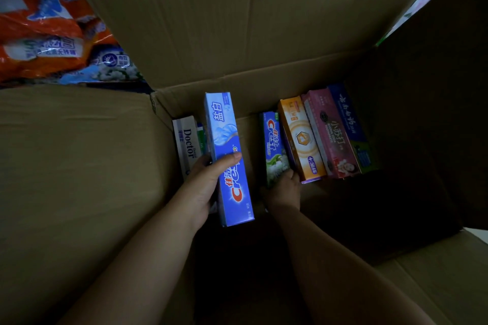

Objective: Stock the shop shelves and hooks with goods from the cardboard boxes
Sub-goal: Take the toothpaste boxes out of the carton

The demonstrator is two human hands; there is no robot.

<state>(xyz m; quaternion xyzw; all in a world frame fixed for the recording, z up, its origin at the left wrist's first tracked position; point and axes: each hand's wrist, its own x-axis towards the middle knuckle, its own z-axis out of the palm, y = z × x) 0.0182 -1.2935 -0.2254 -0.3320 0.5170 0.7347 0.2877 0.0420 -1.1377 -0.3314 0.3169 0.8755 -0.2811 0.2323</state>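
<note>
Left hand (pixel 204 187) grips blue carton (pixel 227 155); right hand (pixel 284 188) fingers hidden.

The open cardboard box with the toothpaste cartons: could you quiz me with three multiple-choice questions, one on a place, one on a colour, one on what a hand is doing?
1. Where is the white "Doctor" carton?
A. At the left end of the cardboard box
B. At the right end
C. Outside on the floor

2. What colour is the carton in the left hand?
A. Pink
B. Orange
C. Blue

3. What is the right hand doing?
A. Hanging idle outside the box
B. Reaching to the green-and-blue Crest carton
C. Folding a flap

Answers: 1 A, it stands leftmost. 2 C, the blue Crest carton is gripped. 3 B, its fingers touch that carton's lower end.
</note>
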